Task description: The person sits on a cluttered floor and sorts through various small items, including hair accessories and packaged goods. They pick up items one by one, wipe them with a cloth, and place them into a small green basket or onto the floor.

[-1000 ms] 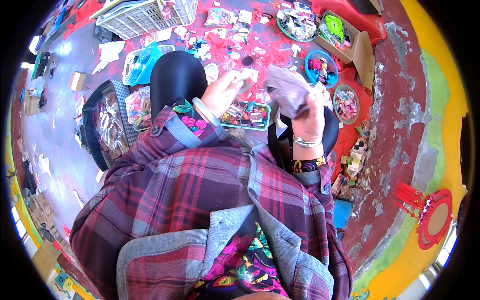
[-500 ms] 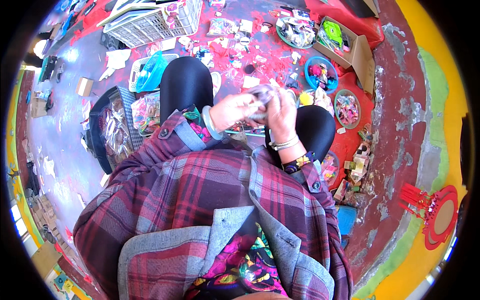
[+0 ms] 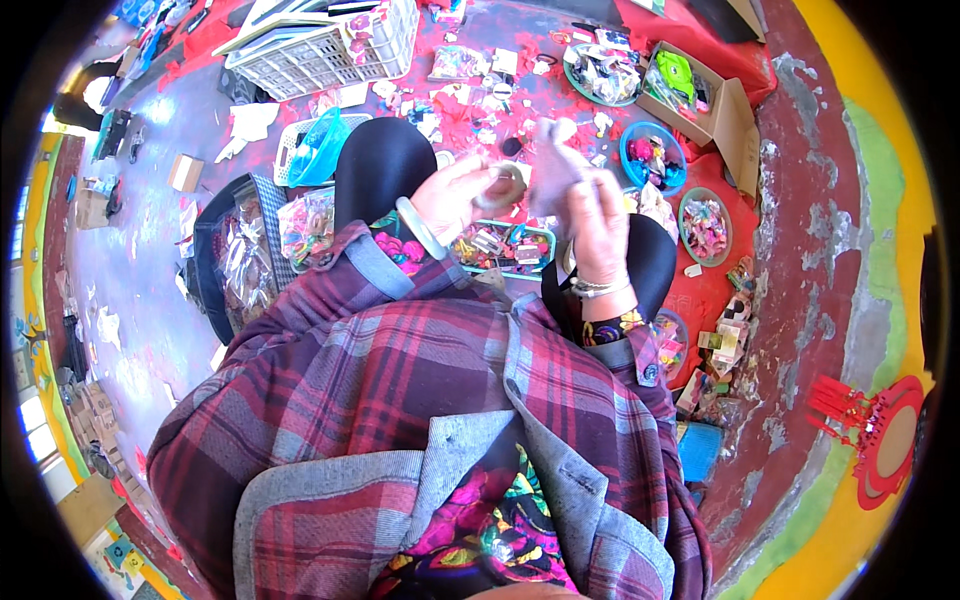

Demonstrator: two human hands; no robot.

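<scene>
Above the gap between my knees, my left hand [image 3: 447, 207] pinches a beige ring-shaped thing [image 3: 513, 192], smeared by motion. Just right of it, my right hand [image 3: 600, 225] grips a limp mauve-grey piece of cloth [image 3: 552, 178] that stands up past the fingertips. The ring and the cloth are apart. Below both hands lies a green-rimmed tray [image 3: 549, 265] holding many small colourful pieces. A clear bag of colourful items [image 3: 307, 228] rests beside my left knee.
Left stands a dark case [image 3: 205, 270] with clear packets. Ahead are a white basket [image 3: 292, 150] with blue plastic and a large white crate [image 3: 330, 62]. Rightward are a blue basin [image 3: 626, 150], a green-rimmed basin [image 3: 686, 240] and a cardboard box [image 3: 735, 125]. Scraps litter the red floor.
My hands, close together over one greyish bundle before, have moved apart. The ring now shows in the left hand and the cloth in the right. The tray below has come into view.
</scene>
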